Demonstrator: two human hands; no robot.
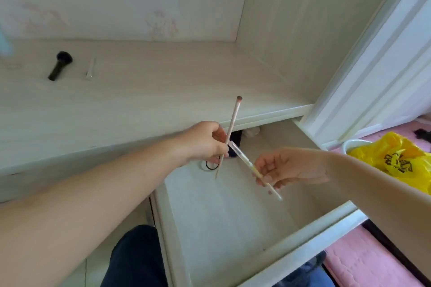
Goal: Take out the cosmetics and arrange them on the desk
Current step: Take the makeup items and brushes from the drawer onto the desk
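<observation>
Holding in my left hand (206, 141), pinched between curled fingers: one thin pale-handled makeup brush (231, 131), bristle tip up, above the open drawer (233, 216). My right hand (283, 168) pinches one capped cosmetic pencil (250, 165), slanted, its clear cap just beside the brush handle. Laid out on the desk (151, 91), far left: one black brush (59, 65) and one small clear stick (90, 69); a black hair tie (211, 165) lies in the drawer.

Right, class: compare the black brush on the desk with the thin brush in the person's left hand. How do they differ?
The black brush is short and thick; the thin brush is long, slender and pale. The black brush lies flat on the desk; the thin brush stands near upright, pinched by the left hand above the open drawer. Both have their heads pointing away from the person.
</observation>
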